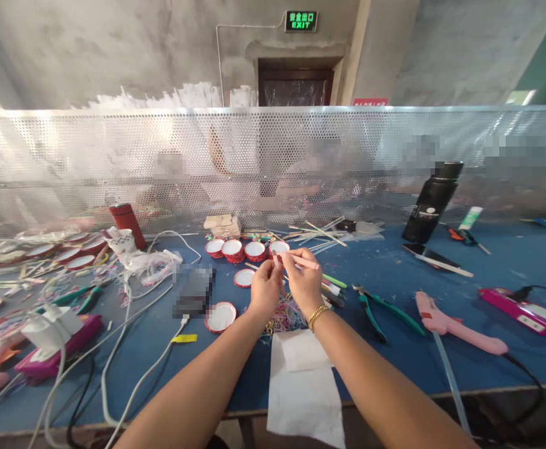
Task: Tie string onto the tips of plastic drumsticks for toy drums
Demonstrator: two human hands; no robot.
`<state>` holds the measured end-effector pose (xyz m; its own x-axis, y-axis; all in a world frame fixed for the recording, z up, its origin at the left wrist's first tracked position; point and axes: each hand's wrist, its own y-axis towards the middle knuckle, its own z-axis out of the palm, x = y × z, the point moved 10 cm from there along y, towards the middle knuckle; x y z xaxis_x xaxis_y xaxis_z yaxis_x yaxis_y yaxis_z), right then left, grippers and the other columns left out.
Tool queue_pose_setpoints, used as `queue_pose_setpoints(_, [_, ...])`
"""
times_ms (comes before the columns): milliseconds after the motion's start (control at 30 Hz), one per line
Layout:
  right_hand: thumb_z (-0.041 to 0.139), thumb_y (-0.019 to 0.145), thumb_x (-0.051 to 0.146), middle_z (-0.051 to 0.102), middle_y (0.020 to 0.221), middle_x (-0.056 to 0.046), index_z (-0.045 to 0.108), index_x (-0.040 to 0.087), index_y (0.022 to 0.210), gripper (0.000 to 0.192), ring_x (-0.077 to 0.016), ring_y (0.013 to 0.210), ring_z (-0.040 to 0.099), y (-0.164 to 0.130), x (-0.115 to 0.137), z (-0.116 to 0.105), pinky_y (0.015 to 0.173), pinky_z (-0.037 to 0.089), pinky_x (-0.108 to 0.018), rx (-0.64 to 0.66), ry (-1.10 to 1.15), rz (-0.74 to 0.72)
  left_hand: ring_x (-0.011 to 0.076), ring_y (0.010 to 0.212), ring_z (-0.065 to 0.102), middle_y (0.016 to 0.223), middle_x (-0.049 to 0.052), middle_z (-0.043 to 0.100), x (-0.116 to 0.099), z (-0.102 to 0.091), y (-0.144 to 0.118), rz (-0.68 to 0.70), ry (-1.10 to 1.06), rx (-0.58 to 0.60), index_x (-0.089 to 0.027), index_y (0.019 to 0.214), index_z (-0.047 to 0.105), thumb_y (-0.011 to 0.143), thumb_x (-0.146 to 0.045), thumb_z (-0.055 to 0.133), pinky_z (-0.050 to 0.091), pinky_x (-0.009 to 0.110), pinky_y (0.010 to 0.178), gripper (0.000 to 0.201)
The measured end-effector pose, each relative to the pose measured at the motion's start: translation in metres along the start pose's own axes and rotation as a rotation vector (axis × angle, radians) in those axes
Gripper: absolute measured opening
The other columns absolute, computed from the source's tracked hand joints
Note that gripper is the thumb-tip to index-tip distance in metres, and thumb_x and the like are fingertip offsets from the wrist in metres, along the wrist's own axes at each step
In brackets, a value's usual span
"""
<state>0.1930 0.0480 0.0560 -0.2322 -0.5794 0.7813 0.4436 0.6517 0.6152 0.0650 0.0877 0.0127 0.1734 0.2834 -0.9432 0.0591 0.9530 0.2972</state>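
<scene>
Blue covering spreads over the worktable (441, 374), on which all items rest. Left hand (264, 288) and right hand (303, 282) meet above the table, directly in front of the row of red-rimmed drum shells (244, 249). The right hand pinches a thin pale stick (301, 260) between thumb and forefinger, and the stick points away to the right of the drum shells. The left hand's fingertips are drawn together at the stick's near end; what they grip, if anything, is too small to tell. A gold bracelet (317, 316) circles the right wrist.

Below the hands, nearer than the drum shells, lies a heap of coloured rubber bands (284, 318), and nearer still a white paper sheet (303, 386) overhangs the table edge. Two further single drum shells lie just in front of the row, one (243, 277) close to the left hand, one (220, 316) nearer the table edge.

Right of the drum shells: green-handled pliers (380, 308), a pink glue gun (455, 324) and, farther right, a black bottle (432, 202) standing upright. Left of the drum shells: a red flask (127, 224), white cables (127, 337) and a magenta power strip (60, 352). Behind the drum shells stands a perforated metal screen (67, 156) spanning the table's width.
</scene>
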Motion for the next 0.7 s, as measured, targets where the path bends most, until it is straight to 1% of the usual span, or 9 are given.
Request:
queue_pose_setpoints(133, [0.069, 0.087, 0.041, 0.071, 0.077, -0.002, 0.064, 0.023, 0.076, 0.022, -0.0211, 0.077, 0.067, 0.0000, 0.0012, 0.0036, 0.075, 0.051, -0.033, 0.033, 0.015, -0.006, 0.0098, 0.049, 0.040, 0.054, -0.005, 0.047, -0.0027, -0.0013, -0.0007, 0.018, 0.019, -0.020, -0.020, 0.071, 0.055, 0.083, -0.056, 0.067, 0.030, 0.023, 0.047, 0.040])
queue_pose_setpoints(267, [0.069, 0.087, 0.040, 0.071, 0.076, -0.002, 0.064, 0.023, 0.076, 0.021, -0.0212, 0.076, 0.067, 0.0005, 0.0001, -0.0001, 0.073, 0.051, -0.032, -0.002, -0.002, 0.002, 0.0098, 0.048, 0.040, 0.054, -0.005, 0.047, -0.0026, -0.0005, -0.0010, 0.007, 0.013, -0.012, -0.020, 0.071, 0.054, 0.083, -0.056, 0.068, 0.029, 0.023, 0.048, 0.040])
queue_pose_setpoints(367, [0.069, 0.087, 0.040, 0.071, 0.076, -0.002, 0.063, 0.023, 0.076, 0.022, -0.0207, 0.076, 0.067, 0.0001, 0.0013, 0.0018, 0.074, 0.051, -0.032, 0.017, 0.008, -0.008, 0.0096, 0.048, 0.040, 0.054, -0.005, 0.048, -0.0028, -0.0001, -0.0009, 0.017, 0.013, -0.004, -0.020, 0.071, 0.055, 0.083, -0.057, 0.068, 0.029, 0.023, 0.048, 0.041])
queue_pose_setpoints(433, [0.069, 0.087, 0.040, 0.071, 0.077, -0.002, 0.063, 0.023, 0.076, 0.022, -0.0206, 0.076, 0.067, -0.0002, 0.0021, 0.0029, 0.075, 0.051, -0.032, 0.026, 0.003, -0.014, 0.0093, 0.048, 0.040, 0.054, -0.005, 0.047, -0.0025, -0.0001, -0.0008, 0.023, 0.014, -0.003, -0.020, 0.070, 0.054, 0.083, -0.058, 0.068, 0.029, 0.023, 0.048, 0.043])
queue_pose_setpoints(567, [0.069, 0.087, 0.040, 0.071, 0.075, -0.002, 0.063, 0.022, 0.077, 0.022, -0.0206, 0.076, 0.067, 0.0003, 0.0011, -0.0003, 0.073, 0.050, -0.032, -0.003, 0.003, 0.000, 0.0088, 0.046, 0.039, 0.052, -0.006, 0.045, -0.0011, 0.0008, -0.0013, 0.011, -0.005, -0.002, -0.020, 0.069, 0.051, 0.082, -0.061, 0.068, 0.028, 0.022, 0.047, 0.046])
queue_pose_setpoints(700, [0.070, 0.087, 0.041, 0.071, 0.076, -0.002, 0.064, 0.021, 0.077, 0.023, -0.0200, 0.076, 0.067, 0.0009, 0.0017, 0.0019, 0.074, 0.051, -0.032, 0.023, 0.011, -0.006, 0.0084, 0.045, 0.038, 0.051, -0.007, 0.043, -0.0010, 0.0012, -0.0019, 0.000, -0.018, -0.004, -0.021, 0.068, 0.049, 0.081, -0.062, 0.068, 0.027, 0.022, 0.046, 0.047])
